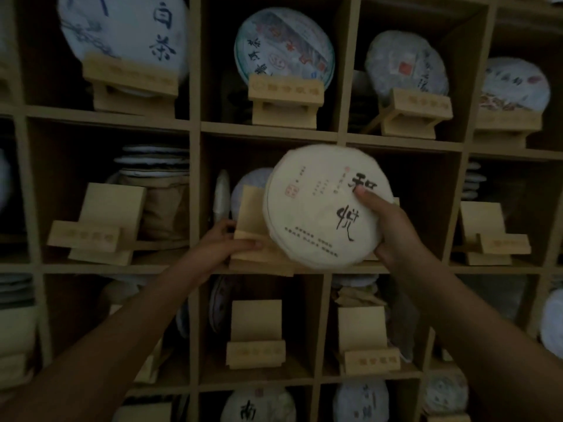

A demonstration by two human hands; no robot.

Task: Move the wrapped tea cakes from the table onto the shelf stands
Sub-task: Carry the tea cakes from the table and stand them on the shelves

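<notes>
Currently a wrapped tea cake [326, 205] is gripped at its right edge by the right hand [393, 229] and held, face out, before the middle shelf compartment, while the wooden stand [253, 229] at that compartment's front edge is gripped by the left hand [222, 242].

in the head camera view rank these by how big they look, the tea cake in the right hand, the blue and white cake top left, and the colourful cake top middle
1. Blue and white cake, cropped
2. Held tea cake, nearer the camera, so unsure against 1
3. Colourful cake
</notes>
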